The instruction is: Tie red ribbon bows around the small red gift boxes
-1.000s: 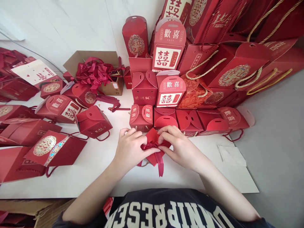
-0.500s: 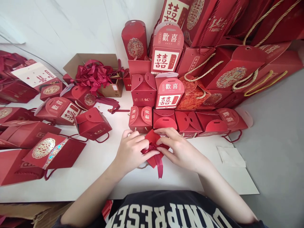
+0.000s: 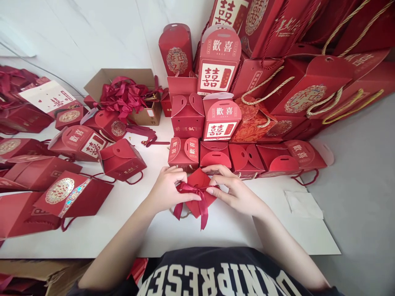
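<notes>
A small red gift box (image 3: 196,178) lies turned at an angle on the white table in front of me, a dark red ribbon (image 3: 203,210) across its top. My left hand (image 3: 168,190) is closed on a loop of this ribbon at the box's left side. On the right, my right hand (image 3: 233,189) pinches the ribbon close to the knot, its fingers resting over the box's right side. Two ribbon tails hang toward me. Part of a twisted cord handle (image 3: 184,214) shows beneath the box at lower left; my fingers hide some of the knot.
Stacked red gift boxes (image 3: 216,155) stand just beyond my hands and rise to the right. More red boxes (image 3: 123,161) crowd the left side. A cardboard box (image 3: 153,113) of ribbons sits at the back. A white tissue (image 3: 304,204) lies at the right.
My left hand has drawn slightly left with the ribbon, and a loop and a second tail now show. The right hand has shifted a little to the right.
</notes>
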The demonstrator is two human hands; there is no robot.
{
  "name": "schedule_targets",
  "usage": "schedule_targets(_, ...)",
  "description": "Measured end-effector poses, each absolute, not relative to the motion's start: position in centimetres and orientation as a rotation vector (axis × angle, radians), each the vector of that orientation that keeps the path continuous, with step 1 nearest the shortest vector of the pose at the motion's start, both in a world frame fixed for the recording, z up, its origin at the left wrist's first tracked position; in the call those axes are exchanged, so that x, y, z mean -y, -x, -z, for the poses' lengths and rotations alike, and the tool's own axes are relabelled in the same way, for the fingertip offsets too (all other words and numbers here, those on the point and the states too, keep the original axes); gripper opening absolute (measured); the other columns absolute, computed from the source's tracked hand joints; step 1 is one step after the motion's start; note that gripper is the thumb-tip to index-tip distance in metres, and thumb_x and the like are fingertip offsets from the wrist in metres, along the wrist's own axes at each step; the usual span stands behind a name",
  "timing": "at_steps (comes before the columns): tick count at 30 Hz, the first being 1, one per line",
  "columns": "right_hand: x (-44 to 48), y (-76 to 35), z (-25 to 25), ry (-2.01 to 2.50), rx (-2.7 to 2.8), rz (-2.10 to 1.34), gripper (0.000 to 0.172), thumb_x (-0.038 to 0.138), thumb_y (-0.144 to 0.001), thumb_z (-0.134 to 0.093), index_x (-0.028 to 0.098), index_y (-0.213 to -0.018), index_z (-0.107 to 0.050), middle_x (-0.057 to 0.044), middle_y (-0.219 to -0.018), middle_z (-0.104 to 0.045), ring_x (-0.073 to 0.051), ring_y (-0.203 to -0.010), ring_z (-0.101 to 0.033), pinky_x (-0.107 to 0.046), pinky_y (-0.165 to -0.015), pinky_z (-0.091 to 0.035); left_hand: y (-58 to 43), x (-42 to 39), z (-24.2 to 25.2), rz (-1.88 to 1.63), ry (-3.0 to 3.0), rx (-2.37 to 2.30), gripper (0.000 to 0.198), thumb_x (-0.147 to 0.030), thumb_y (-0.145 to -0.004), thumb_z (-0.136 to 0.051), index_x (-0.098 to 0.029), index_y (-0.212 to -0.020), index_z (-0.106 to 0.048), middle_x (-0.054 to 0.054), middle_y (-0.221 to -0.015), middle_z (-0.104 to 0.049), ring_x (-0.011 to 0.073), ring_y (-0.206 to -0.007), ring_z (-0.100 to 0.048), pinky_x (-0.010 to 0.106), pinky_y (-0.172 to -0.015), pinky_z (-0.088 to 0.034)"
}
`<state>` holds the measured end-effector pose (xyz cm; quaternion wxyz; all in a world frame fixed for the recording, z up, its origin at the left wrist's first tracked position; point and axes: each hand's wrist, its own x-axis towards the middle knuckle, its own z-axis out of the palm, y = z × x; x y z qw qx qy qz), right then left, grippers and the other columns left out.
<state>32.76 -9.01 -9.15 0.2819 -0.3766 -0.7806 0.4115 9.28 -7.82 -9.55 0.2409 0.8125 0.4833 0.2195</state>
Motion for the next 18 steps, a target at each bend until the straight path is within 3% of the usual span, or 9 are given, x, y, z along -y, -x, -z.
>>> schedule_targets(6, 8.83, -33.05, 9.69, 0.962, 2.059, -1.160, 0.016, 0.027, -0.096, -0.051, 0.020, -0.082, -0.056, -0.008, -0.132, -0.050, -0.021, -0.123, -0.050, -0.040, -0.103, -0.042, -9.01, 7.54, 9.87, -0.608, -1.965, -1.179, 0.041, -0.042, -0.068, -0.078, -0.017, -0.061, -0.046, -0.003, -0.067, -0.050, 0.0109, -0.063, -0.042, 0.025, -0.058, -0.034)
schedule_targets(11, 8.86, -33.18, 10.05, 0.948, 2.082, -1.130, 0.017, 0.027, -0.097, -0.049, 0.020, -0.082, -0.054, -0.010, -0.131, -0.050, -0.021, -0.120, -0.051, -0.040, -0.100, -0.044, -9.06, 7.66, 9.75, -0.662, -1.838, -1.179, 0.037, -0.033, -0.090, -0.052, -0.017, -0.060, -0.039, -0.003, -0.062, -0.039, 0.0097, -0.059, -0.037, 0.025, -0.056, -0.031)
schedule_targets(18, 8.49, -33.60, 10.06, 0.928, 2.121, -1.094, 0.017, 0.026, -0.097, -0.049, 0.020, -0.082, -0.054, -0.010, -0.127, -0.054, -0.022, -0.118, -0.052, -0.039, -0.098, -0.045, -9.14, 7.72, 10.52, -0.736, -1.759, -1.182, 0.040, -0.033, -0.090, -0.051, -0.017, -0.057, -0.035, -0.003, -0.060, -0.035, 0.0096, -0.057, -0.033, 0.026, -0.054, -0.029)
